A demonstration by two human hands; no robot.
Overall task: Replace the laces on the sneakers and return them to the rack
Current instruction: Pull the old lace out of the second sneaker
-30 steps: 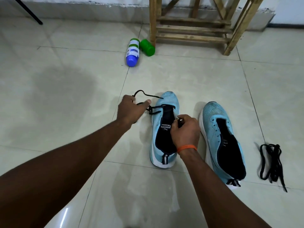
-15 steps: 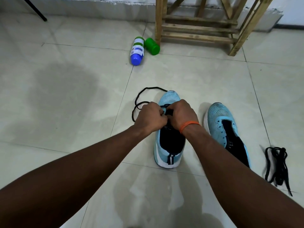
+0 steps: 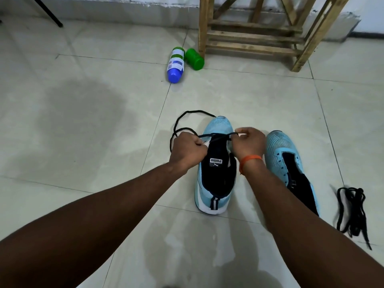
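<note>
Two light-blue sneakers stand on the tiled floor, toes pointing away from me. Over the left sneaker both hands hold a black lace. My left hand grips the lace at the sneaker's left side, and the slack loops out on the floor to the left. My right hand pinches the lace's other end above the toe. The stretch between the hands crosses over the front eyelets. The right sneaker has no lace and is partly covered by my right forearm. A second black lace lies bundled at the far right.
A wooden rack stands against the back wall. In front of its left leg lie a blue-and-white bottle and a green container. A black tripod leg slants down at the top left. A dark damp patch marks the left tiles.
My hands came together over the sneaker's front half a second ago, then drew apart sideways, stretching the lace between them. The view drifted slightly.
</note>
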